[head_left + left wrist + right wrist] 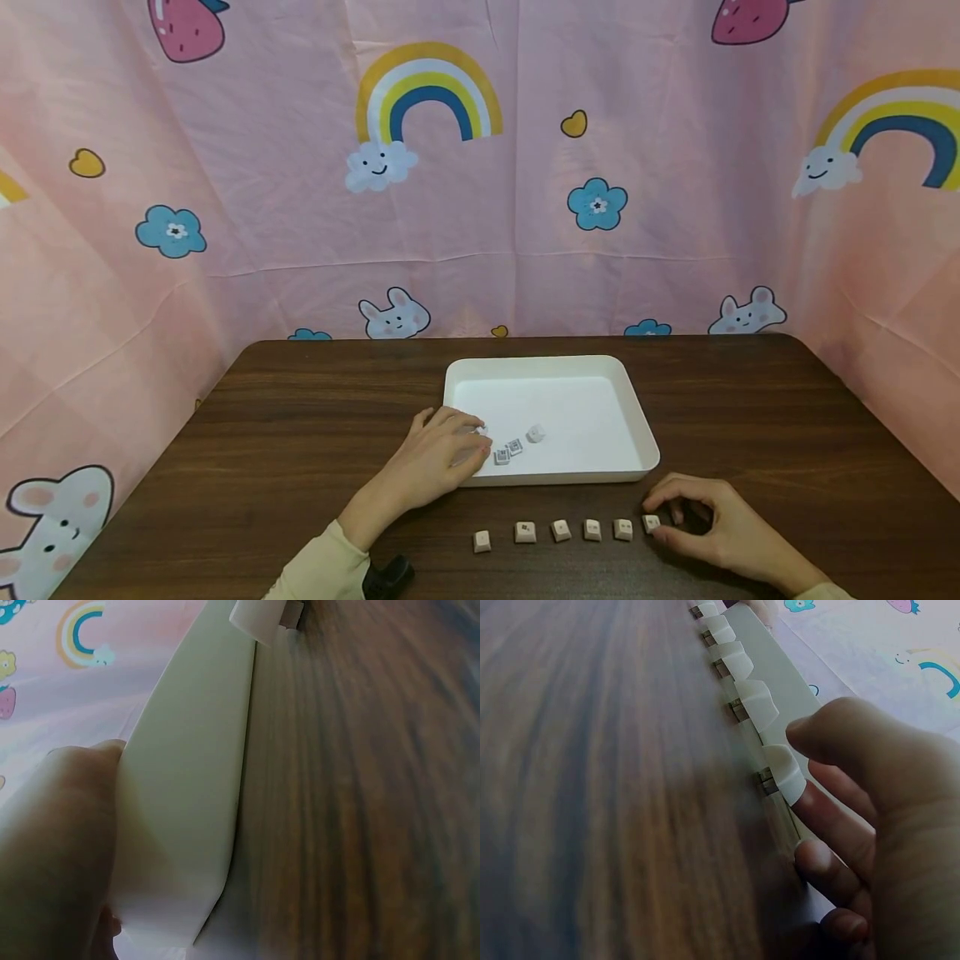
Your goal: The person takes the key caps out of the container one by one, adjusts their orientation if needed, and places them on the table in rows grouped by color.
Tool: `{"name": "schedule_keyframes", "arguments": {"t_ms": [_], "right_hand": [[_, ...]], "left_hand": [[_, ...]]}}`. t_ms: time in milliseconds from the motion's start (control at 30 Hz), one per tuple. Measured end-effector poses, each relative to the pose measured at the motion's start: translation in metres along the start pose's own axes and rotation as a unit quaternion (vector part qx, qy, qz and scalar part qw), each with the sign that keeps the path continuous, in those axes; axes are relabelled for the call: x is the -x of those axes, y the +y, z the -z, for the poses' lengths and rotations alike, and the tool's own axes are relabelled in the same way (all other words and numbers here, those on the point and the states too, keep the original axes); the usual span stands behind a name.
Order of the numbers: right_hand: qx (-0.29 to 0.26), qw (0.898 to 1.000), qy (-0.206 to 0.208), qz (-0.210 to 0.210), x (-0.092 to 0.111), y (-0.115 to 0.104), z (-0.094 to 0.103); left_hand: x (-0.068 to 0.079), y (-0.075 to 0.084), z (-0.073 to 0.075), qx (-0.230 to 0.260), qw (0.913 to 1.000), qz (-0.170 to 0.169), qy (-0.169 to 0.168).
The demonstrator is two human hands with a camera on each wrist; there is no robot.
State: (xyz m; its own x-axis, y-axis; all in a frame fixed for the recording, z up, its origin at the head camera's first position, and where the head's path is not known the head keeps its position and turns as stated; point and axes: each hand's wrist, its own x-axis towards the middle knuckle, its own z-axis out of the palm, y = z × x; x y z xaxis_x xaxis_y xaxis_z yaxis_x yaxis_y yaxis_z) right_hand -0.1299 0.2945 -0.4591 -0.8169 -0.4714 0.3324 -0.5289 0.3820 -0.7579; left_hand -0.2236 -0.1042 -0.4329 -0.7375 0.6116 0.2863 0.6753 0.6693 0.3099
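Note:
At the left end of the white tray (pixel 637 433), my left hand (pixel 438 454) reaches over the rim with bent fingers. A small pale keycap (pixel 482 431) shows between its thumb and forefinger. The left wrist view shows the tray's outer wall (pixel 184 750), which hides those fingertips. Several more pieces, among them a pale keycap (pixel 535 433), lie inside near the front. On the table, my right hand (pixel 708 521) has thumb and forefinger around the rightmost white keycap (pixel 651 523). In the right wrist view, a finger touches that keycap (pixel 784 769), with the thumb tip close above it.
Several white keycaps, such as the leftmost one (pixel 482 542), stand in a row on the dark wooden table (pixel 300 425) in front of the tray. A black strap device (pixel 387 577) sits at the left wrist. A patterned pink cloth (pixel 517 192) hangs behind.

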Motion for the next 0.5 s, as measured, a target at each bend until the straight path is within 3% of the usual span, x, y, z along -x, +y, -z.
{"name": "schedule_keyframes", "arguments": {"t_ms": [167, 333, 500], "right_hand": [[0.011, 1.0, 0.008, -0.015, -0.0003, -0.0012, -0.0001], [0.006, 1.0, 0.012, 0.005, -0.0012, -0.0023, 0.0003], [-0.001, 1.0, 0.013, 0.001, -0.0012, -0.0037, 0.0002]], "left_hand": [[-0.0008, 0.0014, 0.0006, 0.007, 0.9999, 0.0, 0.011], [-0.0018, 0.0041, 0.0007, 0.009, 0.9997, 0.007, 0.021], [-0.0022, 0.0071, -0.0003, 0.029, 0.997, 0.0, 0.071]]}}
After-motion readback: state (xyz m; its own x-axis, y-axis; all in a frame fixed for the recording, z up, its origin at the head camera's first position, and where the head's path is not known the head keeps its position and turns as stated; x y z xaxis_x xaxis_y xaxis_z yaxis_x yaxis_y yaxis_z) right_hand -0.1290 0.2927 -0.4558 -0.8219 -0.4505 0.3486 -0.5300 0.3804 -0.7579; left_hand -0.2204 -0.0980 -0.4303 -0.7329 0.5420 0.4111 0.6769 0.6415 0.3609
